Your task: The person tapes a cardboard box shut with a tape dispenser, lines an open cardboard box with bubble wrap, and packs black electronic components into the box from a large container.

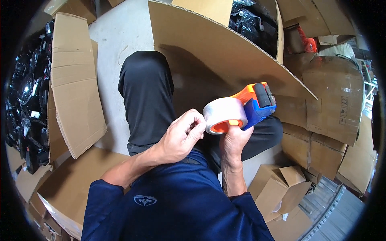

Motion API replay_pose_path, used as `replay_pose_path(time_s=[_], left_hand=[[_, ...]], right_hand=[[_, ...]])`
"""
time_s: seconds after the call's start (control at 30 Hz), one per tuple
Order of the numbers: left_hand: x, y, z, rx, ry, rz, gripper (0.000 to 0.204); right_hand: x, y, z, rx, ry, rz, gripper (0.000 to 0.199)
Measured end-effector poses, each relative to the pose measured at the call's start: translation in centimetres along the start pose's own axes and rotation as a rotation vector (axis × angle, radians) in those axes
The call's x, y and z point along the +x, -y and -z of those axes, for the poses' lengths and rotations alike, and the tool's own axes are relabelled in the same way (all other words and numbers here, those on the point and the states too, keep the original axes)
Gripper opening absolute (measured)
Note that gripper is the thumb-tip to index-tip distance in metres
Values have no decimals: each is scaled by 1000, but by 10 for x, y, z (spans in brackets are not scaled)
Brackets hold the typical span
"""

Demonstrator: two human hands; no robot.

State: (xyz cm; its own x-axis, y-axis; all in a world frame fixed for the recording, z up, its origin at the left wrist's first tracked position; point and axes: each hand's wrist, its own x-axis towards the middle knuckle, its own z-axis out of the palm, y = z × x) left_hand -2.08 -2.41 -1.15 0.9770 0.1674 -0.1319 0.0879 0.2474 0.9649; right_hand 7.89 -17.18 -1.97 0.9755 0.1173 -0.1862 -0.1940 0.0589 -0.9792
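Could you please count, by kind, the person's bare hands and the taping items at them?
Bare hands, the left hand and the right hand: 2
Orange-and-blue plastic tape dispenser: 1
Round roll of clear tape: 1
Total: 4

Pale grey floor (106,52); large carton (76,80) left, small carton (267,193) right, both apparently on it.
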Motion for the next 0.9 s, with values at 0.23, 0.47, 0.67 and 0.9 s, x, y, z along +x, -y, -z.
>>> replay_pose_path(time_s=[0.23, 0.47, 0.67, 0.9], left_hand=[[6, 2, 11, -96, -11, -4, 12], [1, -4, 13, 114, -98, -119, 9], [-2, 1, 2, -235, -54, 0, 5], [-1, -29, 35, 111, -108, -301, 12]], right_hand=[[2, 2, 2, -82, 67, 58, 38], [4, 6, -4, -94, 55, 52, 38], [5, -3, 4, -196, 7, 167, 35], [8, 6, -1, 104, 214, -213, 40]])
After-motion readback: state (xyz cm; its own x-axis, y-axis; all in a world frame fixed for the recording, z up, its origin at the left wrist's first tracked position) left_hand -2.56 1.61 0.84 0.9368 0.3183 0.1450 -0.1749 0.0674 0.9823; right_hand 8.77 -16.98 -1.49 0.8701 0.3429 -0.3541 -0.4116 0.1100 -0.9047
